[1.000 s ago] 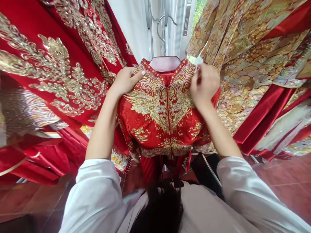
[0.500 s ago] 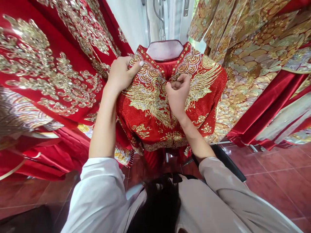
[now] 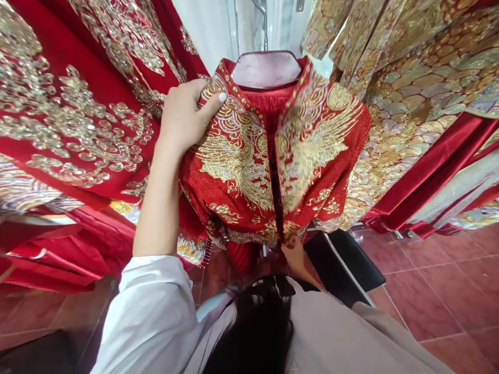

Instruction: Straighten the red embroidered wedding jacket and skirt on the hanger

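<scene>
The embroidered red jacket [image 3: 237, 161] hangs mid-frame on its hanger [image 3: 266, 70], front parted. My left hand [image 3: 181, 119] clamps its shoulder. My right hand [image 3: 293, 253] meets the hem, and I cannot tell its grip. Tugging down could snag goldwork or unhook it.

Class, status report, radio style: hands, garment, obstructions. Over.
Left hand gripping red gold-embroidered jacket at its shoulder. Right hand at bottom hem, grip unclear. Front parted, on padded pink hanger. Hanging embroidered garments crowd both sides.
</scene>
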Demonstrator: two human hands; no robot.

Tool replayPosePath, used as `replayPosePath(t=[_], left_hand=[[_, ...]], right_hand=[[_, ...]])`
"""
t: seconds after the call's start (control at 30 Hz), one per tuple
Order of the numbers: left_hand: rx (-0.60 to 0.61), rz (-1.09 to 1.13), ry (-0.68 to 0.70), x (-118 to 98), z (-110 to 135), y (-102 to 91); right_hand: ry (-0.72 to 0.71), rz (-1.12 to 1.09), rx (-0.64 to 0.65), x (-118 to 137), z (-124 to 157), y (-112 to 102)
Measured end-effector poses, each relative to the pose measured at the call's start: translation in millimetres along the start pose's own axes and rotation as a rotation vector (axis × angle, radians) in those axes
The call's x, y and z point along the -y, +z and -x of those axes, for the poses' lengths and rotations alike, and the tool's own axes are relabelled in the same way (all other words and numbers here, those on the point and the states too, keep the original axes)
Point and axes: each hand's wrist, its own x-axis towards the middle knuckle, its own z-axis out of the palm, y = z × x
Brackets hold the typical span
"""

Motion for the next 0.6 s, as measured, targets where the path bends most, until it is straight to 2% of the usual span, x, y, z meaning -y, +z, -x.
replayPosePath(t=[0.07, 0.1, 0.17, 0.23, 0.27, 0.33, 0.37, 0.4, 0.47, 0.5, 0.6], left_hand=[[-0.091, -0.032, -0.014, 2.6, 13.6, 2.9], [-0.13, -0.054, -0.043, 4.2, 22.3, 4.8], [-0.182, -0.099, -0.123, 8.2, 40.2, 9.7], [-0.203, -0.143, -0.183, 12.4, 54.1, 15.2], [-0.214, -0.167, -0.201, 14.4, 58.3, 17.4], [-0.239, -0.216, -0.232, 18.9, 60.6, 19.0], [-0.241, -0.227, -0.238, 21.7, 59.3, 17.9], [-0.228, -0.216, -0.234, 25.4, 57.0, 15.7], [-0.169, -0.109, -0.212, 35.7, 50.6, 8.8], [-0.139, -0.013, -0.214, 41.9, 47.2, 5.0], [-0.101, 0.303, -0.315, 59.1, 36.2, -2.8]], right_hand=[[0.021, 0.056, -0.011, -9.1, 2.4, -19.0], [0.019, 0.08, -0.003, -5.8, -1.4, -30.5], [-0.018, 0.122, 0.027, 17.2, -16.9, -56.7], [-0.136, 0.16, -0.011, 60.4, -38.7, -83.5], [-0.332, 0.231, -0.093, 87.8, -50.9, -95.2], [-0.676, 0.318, -0.338, 146.7, -77.1, -111.9], [-0.793, 0.358, -0.42, 174.8, -91.0, -116.0], [-0.866, 0.404, -0.433, 199.9, -105.2, -117.4], [-0.94, 0.471, -0.344, 236.3, -133.5, -114.4], [-0.958, 0.483, -0.28, 246.8, -146.9, -111.9], [-0.946, 0.434, -0.169, 253.7, -183.5, -109.7]])
